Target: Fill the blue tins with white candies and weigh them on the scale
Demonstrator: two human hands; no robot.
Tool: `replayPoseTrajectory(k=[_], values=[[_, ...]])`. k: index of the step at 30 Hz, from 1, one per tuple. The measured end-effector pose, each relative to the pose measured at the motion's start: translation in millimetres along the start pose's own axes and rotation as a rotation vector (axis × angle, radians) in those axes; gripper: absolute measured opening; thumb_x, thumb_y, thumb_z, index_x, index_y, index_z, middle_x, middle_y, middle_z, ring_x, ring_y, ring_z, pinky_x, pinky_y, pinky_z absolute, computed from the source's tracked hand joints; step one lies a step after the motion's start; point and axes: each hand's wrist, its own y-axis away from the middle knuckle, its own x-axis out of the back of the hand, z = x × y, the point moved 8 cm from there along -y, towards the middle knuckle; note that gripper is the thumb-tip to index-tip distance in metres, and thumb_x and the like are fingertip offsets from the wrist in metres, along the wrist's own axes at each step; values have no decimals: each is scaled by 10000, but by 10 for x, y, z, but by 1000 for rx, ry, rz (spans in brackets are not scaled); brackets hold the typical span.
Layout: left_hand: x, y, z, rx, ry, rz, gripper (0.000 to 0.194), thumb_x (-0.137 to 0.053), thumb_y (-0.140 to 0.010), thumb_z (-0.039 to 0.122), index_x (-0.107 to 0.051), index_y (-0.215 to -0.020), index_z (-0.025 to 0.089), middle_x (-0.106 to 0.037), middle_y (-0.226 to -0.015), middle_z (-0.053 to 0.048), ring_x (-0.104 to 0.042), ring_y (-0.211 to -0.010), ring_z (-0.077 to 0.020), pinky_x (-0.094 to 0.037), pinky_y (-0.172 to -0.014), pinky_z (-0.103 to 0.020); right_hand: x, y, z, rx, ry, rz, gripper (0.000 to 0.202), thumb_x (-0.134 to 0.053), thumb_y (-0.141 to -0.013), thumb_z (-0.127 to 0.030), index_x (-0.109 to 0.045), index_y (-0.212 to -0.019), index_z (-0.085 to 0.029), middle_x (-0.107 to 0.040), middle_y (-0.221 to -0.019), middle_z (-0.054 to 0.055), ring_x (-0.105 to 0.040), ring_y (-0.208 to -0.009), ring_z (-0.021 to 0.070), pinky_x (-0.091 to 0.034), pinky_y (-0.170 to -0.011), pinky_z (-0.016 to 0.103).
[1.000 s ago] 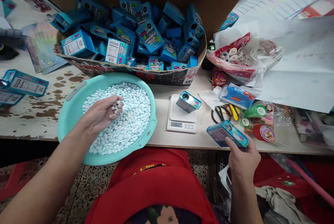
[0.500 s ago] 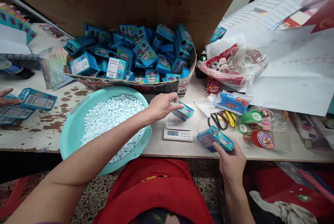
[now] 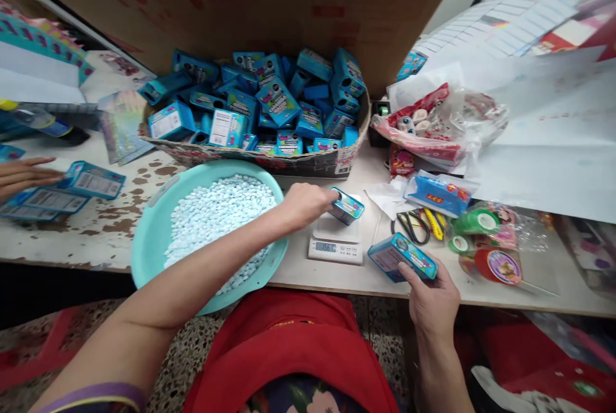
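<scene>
A small blue candy box point(image 3: 347, 209) stands on the plate of a white digital scale point(image 3: 332, 251), whose lit display shows digits. My left hand point(image 3: 308, 202) reaches across from the left, its fingers closed together at the opening on the box's top left. Whatever those fingertips hold, if anything, is hidden. My right hand point(image 3: 436, 294) grips another blue candy box point(image 3: 402, 257), tilted, just above the table's front edge and right of the scale. Under my left forearm sits a turquoise basin point(image 3: 144, 233) with many pale blue candies point(image 3: 219, 208).
Behind the basin, a low carton point(image 3: 337, 163) is heaped with blue candy boxes point(image 3: 279, 102). Scissors point(image 3: 411, 227), a yellow cutter point(image 3: 434, 224) and green tape rolls point(image 3: 484, 220) lie at right. At far left, another person's hand point(image 3: 29, 177) rests over more blue boxes point(image 3: 96, 180).
My left fingertips have come down to the box's opening. The scale's reading has risen. The view has shifted slightly left. My right hand keeps its hold, and the other person's hand has flattened out.
</scene>
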Motion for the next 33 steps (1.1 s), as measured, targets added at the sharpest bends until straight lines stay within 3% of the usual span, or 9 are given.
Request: replayPoseTrajectory(k=[3,6,10,13,18,21,26,29,33], values=[[106,109,54,-24,-192,112,73,-632,-873,199,-688,-858,243,-687,-766,-53,-589,-650,-194,-236,-563,-297,-140,-63,-152,55,12,22,497,-903,-544,-388,-728,-957,-173,-714,-872,32,-646,-784,211,-547,-766,376],[639,405,-104,59,-225,393,79,-634,-890,258,-681,-830,235,-672,-753,-56,-539,-612,-184,-177,-556,-305,-451,-150,-305,148,3,-9,524,-918,-522,-389,-738,-967,-180,-704,-865,31,-635,-772,214,-537,-763,386],[1624,1368,-630,321,-208,878,160,-707,-847,335,-658,-735,232,-527,-614,-10,-364,-562,-153,-154,-600,-311,-1051,-237,-460,288,27,-156,505,-899,-553,-443,-734,-945,-172,-688,-842,34,-642,-772,226,-541,-767,408],[2030,2158,-1304,637,-209,1038,235,-765,-773,384,-605,-676,241,-293,-529,22,-184,-576,-158,-86,-650,-321,-1406,-271,-494,365,85,-244,497,-865,-601,-486,-722,-956,-169,-697,-890,47,-653,-831,230,-542,-831,423],[1965,2747,-2500,740,-26,1045,408,-781,-703,465,-482,-579,217,-94,-442,-6,-85,-571,-158,-36,-689,-318,-1603,-278,-447,381,90,-330,473,-845,-655,-463,-703,-1011,-186,-694,-966,59,-660,-911,230,-546,-882,422],[1807,2804,-2897,717,63,1019,427,-818,-640,441,-469,-572,205,-90,-397,-1,-78,-541,-141,-44,-688,-311,-1502,-280,-380,303,-25,-370,630,-835,-669,-473,-629,-1198,-199,-659,-1194,116,-641,-1092,258,-528,-963,456],[1787,2791,-2709,892,-74,999,381,-683,-776,491,-448,-665,212,-211,-455,12,-130,-555,-159,-99,-644,-271,-889,-323,-283,289,-173,-135,510,-686,-841,-487,-590,-1245,-191,-636,-1223,116,-660,-1039,208,-529,-962,456],[1673,2484,-2260,933,-294,760,279,-525,-886,506,-523,-799,241,-366,-589,17,-223,-599,-158,-151,-637,-253,-581,-295,-153,220,-151,-3,379,-665,-875,-463,-653,-1120,-175,-686,-1054,74,-678,-914,171,-546,-915,421],[1180,1918,-1688,791,-394,373,323,-467,-907,481,-639,-936,210,-533,-696,-30,-387,-644,-173,-235,-624,-279,-464,-209,-19,135,-87,23,355,-732,-819,-459,-693,-1017,-168,-722,-939,54,-688,-849,170,-552,-894,415]])
